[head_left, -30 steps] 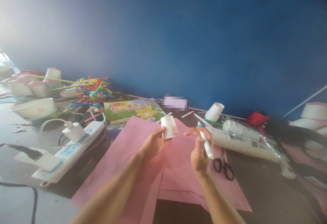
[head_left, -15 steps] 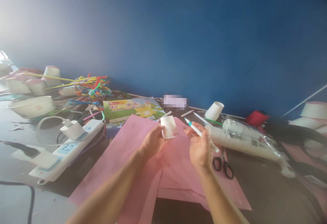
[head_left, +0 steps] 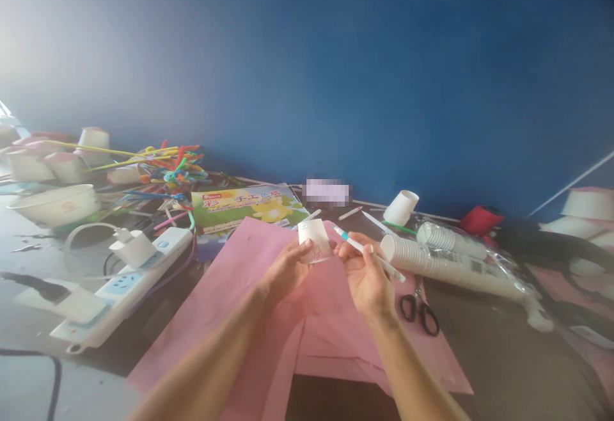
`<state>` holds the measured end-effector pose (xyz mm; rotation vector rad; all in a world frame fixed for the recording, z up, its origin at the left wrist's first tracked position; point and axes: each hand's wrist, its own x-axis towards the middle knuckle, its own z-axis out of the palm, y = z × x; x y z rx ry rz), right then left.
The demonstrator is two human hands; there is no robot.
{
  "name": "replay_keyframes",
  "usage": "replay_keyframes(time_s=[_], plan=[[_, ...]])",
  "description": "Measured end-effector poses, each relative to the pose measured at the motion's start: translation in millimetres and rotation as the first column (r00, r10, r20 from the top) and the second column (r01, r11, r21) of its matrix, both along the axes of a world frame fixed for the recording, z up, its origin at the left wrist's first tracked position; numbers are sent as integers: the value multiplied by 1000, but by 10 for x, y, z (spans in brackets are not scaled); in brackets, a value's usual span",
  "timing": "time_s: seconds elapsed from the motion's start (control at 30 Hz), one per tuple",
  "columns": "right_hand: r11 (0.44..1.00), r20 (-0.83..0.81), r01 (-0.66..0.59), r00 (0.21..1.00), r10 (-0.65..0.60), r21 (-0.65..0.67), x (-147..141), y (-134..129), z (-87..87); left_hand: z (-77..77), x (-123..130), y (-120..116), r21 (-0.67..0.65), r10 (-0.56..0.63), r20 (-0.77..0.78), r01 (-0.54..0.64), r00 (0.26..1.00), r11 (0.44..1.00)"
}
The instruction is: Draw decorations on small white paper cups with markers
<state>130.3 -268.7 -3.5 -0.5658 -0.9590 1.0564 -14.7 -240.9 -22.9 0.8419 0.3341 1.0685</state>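
My left hand (head_left: 290, 266) is closed on a small white paper cup (head_left: 314, 232), its thumb across the side. Reddish pencil-like drawing or print marks the cup's lower wall. In my right hand (head_left: 368, 277) lies a white marker pen (head_left: 367, 248) with a teal band, slanting up to the left. The fingertips of that hand are close to the cup; whether they touch it I cannot tell. Sheets of pink paper (head_left: 230, 306) spread beneath both hands. Black-handled scissors (head_left: 419, 312) rest to the right of my right forearm.
Stacked paper cups (head_left: 432, 261) in plastic lie at the right, near an upturned cup (head_left: 401, 206). A colour-paper pack (head_left: 244, 206) is behind the pink sheets. Leftward are a power strip (head_left: 129, 280), a bowl (head_left: 52, 206) and pipe cleaners (head_left: 175, 165). A blue wall (head_left: 336, 75) rises behind.
My right hand has moved left with the marker, closer to the cup. The cup has turned and tilted slightly in my left hand, with the thumb now over its side.
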Motion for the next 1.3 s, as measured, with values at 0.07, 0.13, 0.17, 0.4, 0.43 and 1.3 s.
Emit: replay_keyframes(time_s=[0.07, 0.13, 0.17, 0.4, 0.43, 1.3], plan=[[1000, -25, 0, 1000, 1, 15, 17, 15, 12, 16, 6, 7, -25, 6, 19, -5, 1000, 1000], [999, -45, -16, 999, 18, 35, 29, 28, 17, 25, 13, 19, -95, 15, 38, -11, 999, 995], [999, -50, -25, 998, 27, 44, 30, 30, 17, 27, 17, 25, -133, 19, 46, -13, 999, 991], [997, -14, -63, 998, 63, 46, 16, 2, 10, 16, 33, 19, -63, 5, 63, -1, 998, 998], [998, -16, -48, 999, 49, 38, 23, 5, 16, 11, 31, 20, -49, 15, 42, -13, 999, 999], [998, 65, 46, 997, -44, -32, 79, 8, -10, -35, 14, 35, 27, 24, -41, -23, 999, 999]])
